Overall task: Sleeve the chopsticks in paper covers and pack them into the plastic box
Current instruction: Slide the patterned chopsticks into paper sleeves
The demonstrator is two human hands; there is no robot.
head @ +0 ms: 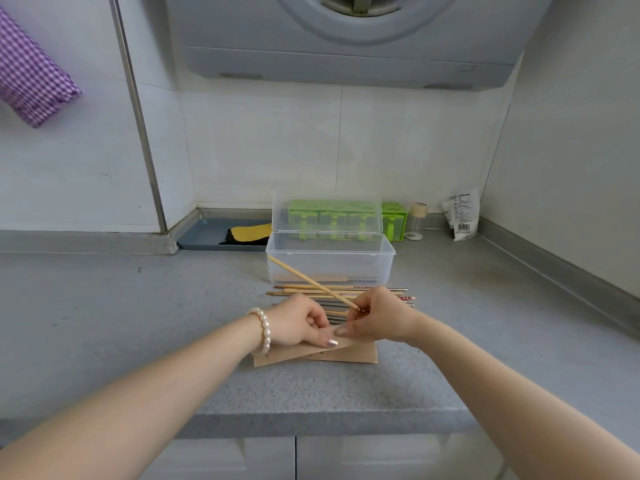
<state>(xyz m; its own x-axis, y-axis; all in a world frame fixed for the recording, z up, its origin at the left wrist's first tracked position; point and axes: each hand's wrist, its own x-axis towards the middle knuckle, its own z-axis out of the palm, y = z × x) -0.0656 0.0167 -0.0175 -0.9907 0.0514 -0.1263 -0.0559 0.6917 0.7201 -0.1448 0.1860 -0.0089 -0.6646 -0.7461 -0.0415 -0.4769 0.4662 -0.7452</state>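
Observation:
My right hand (377, 315) pinches a wooden chopstick (311, 282) near its patterned end; the stick slants up and left in front of the box. My left hand (301, 322) pinches a brown paper cover (304, 349) that lies on top of a small stack of covers (360, 355) on the counter. Behind my hands lies a row of several wooden and metal chopsticks (332, 291). The clear plastic box (330, 261) stands just beyond them with its lid (327, 213) raised, and a sleeved pair shows at its bottom.
A green holder (393, 220) stands behind the box against the tiled wall, with a small jar (417, 220) and a white packet (462, 214) to its right. A blue tray (221, 235) with a yellow cloth sits at back left. The counter's front edge (311, 420) runs below my arms.

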